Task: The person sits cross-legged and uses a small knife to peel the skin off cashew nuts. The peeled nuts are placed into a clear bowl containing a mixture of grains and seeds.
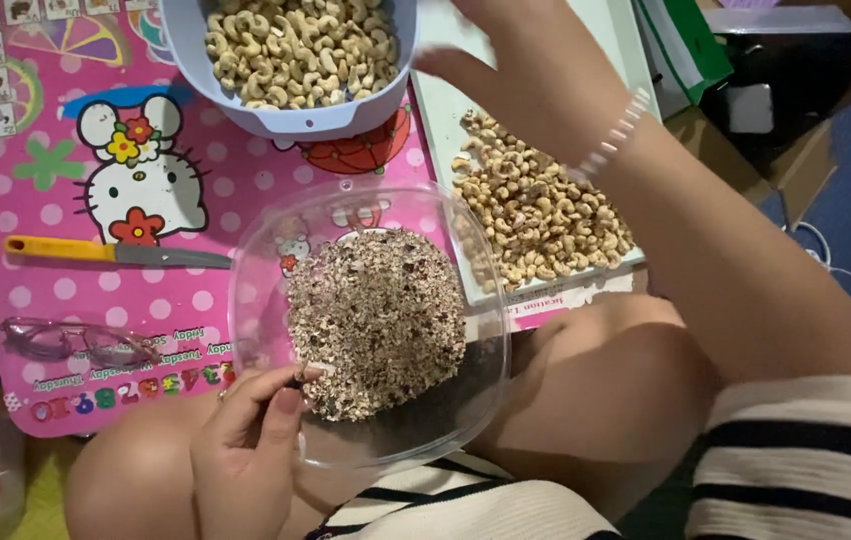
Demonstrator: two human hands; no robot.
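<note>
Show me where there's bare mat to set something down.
Free: pink mat between the knife and the glasses. Crowded: the cashew bowl, clear bowl of skins, and tray sit close together.

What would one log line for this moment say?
left hand: pinching small piece at clear bowl of husks | right hand: reaching beside blue bowl of cashews | tray: cashew pile

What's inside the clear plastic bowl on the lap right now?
The clear bowl holds a heap of brown peeled husk flakes. The left hand touches its rim. Anything buried beneath the heap is hidden.
</note>
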